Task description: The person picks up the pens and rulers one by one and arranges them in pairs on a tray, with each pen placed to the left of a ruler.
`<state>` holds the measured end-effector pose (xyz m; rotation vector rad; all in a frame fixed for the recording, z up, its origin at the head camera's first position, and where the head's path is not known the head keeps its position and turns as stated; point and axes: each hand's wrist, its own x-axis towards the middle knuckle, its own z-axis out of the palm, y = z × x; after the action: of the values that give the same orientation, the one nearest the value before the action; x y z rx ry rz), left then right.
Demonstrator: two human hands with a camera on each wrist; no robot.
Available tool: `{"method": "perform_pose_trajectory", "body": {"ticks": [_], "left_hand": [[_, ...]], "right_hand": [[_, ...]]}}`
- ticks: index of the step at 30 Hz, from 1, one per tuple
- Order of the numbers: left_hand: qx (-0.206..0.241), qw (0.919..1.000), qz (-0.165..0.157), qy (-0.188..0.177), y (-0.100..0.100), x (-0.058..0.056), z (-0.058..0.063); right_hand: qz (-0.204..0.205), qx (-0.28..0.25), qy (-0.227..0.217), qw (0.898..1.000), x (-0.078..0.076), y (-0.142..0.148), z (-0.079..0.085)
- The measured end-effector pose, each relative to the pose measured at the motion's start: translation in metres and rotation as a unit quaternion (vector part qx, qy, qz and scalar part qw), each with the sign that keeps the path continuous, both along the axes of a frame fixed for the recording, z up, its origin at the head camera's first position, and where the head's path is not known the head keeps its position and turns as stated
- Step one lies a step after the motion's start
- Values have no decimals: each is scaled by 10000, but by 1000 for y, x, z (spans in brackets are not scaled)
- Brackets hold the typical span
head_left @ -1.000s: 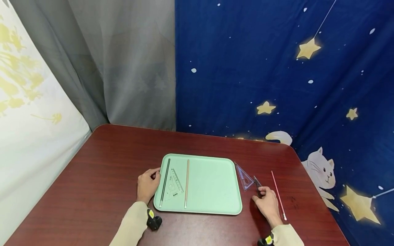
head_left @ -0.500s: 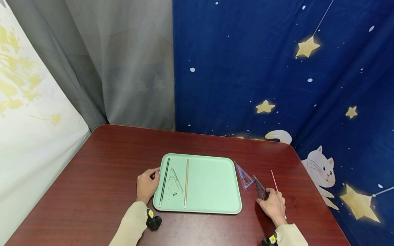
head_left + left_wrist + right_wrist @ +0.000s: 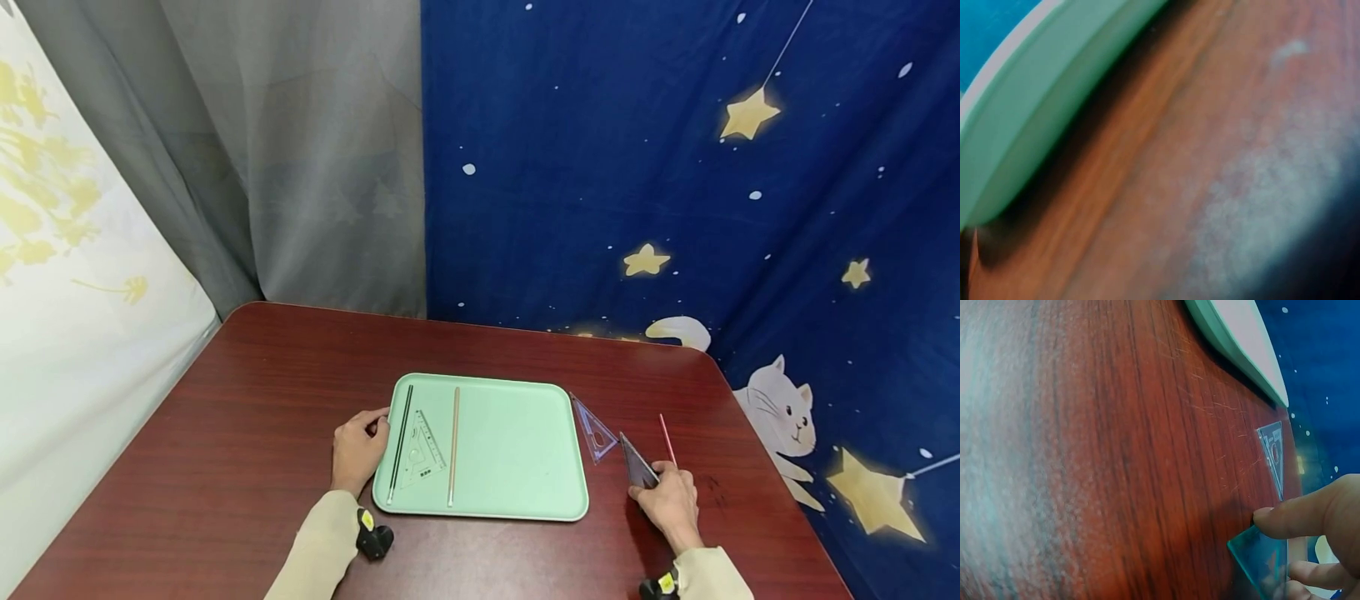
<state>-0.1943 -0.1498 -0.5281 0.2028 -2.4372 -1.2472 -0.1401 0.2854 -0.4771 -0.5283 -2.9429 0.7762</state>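
Note:
In the head view my left hand point(image 3: 360, 452) grips the left rim of the light green tray point(image 3: 517, 454) between thumb and fingers. My right hand point(image 3: 671, 504) pinches a see-through dark-tinted set square point(image 3: 637, 465), tilted up beside the tray; its glassy corner point(image 3: 1259, 555) shows under the thumb in the right wrist view. Between that piece and the tray lies a purple-tinted set square point(image 3: 596, 433) on the table. A red pencil point(image 3: 667, 438) is partly hidden behind the right hand. Only the tray's side point(image 3: 1054, 94) appears in the left wrist view, blurred.
On the tray's left half lie a black pencil point(image 3: 401, 442), a clear set square point(image 3: 425, 450) and a wood-coloured pencil point(image 3: 454, 446). The dark red table point(image 3: 247, 433) ends at a grey curtain point(image 3: 337, 167) and a blue starry curtain point(image 3: 562, 167).
My right hand has drawn right and slightly toward me, over part of the red pencil. The set square in it has come further into sight and tilted. My left hand stays at the tray.

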Motion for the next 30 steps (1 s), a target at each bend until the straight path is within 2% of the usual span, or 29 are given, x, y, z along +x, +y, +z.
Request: {"method": "perform_pose_trajectory", "body": {"ticks": [8, 12, 15, 17, 22, 30], "left_hand": [[29, 10000, 19, -36, 1, 0, 0], [34, 10000, 18, -35, 1, 0, 0], [48, 10000, 11, 2, 1, 0, 0], [54, 10000, 5, 32, 0, 0, 0], [22, 10000, -9, 73, 0, 0, 1], [73, 10000, -20, 2, 1, 0, 2]], "right_hand": [[-82, -344, 425, 9985, 0, 5, -3], [-289, -1240, 288, 9914, 0, 4, -2], [-427, -2139, 174, 9758, 0, 3, -1], [-448, -2526, 128, 9665, 0, 2, 1], [-423, -3195, -48, 9466, 0, 0, 7], [-429, -4185, -156, 9071, 0, -1, 13]]}}
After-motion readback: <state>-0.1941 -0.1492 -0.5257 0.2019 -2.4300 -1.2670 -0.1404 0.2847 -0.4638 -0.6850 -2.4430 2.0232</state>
